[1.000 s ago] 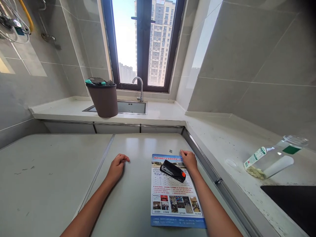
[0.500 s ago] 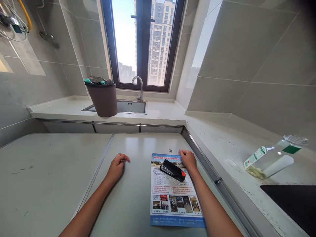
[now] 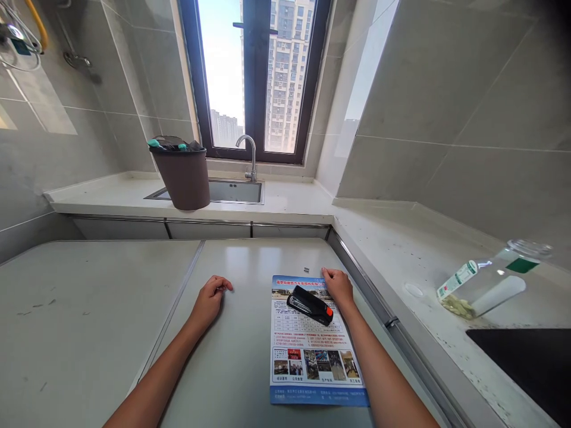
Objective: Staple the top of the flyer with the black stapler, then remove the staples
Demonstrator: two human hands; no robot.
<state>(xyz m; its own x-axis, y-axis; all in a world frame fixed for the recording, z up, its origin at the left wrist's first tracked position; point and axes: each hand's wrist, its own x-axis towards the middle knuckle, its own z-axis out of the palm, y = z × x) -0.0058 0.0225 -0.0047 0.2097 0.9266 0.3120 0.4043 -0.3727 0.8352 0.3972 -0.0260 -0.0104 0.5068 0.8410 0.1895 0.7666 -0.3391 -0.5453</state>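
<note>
A printed leaflet [image 3: 312, 333] with blue borders, text and small photos lies flat on the table. On its upper part rests a black stapler [image 3: 310, 305] with a red piece at one end, touched by neither hand. My right hand [image 3: 338, 286] rests at the leaflet's upper right edge, fingers curled in, with nothing visible in them. Left of the leaflet, my left hand [image 3: 213, 296] lies on the table with its fingers loosely closed and nothing in them. A tiny strip of staples [image 3: 306, 270] sits just beyond the leaflet's top edge.
The pale table [image 3: 120, 309] abuts a white counter [image 3: 294, 202] with a sink [image 3: 238, 191], a faucet [image 3: 253, 157] and a brown bin [image 3: 182, 178]. On the right counter are a tilted-looking clear jar [image 3: 495, 282] and a black panel [image 3: 526, 356].
The view has shifted slightly. Both hands, the stapler and the leaflet keep their places relative to one another.
</note>
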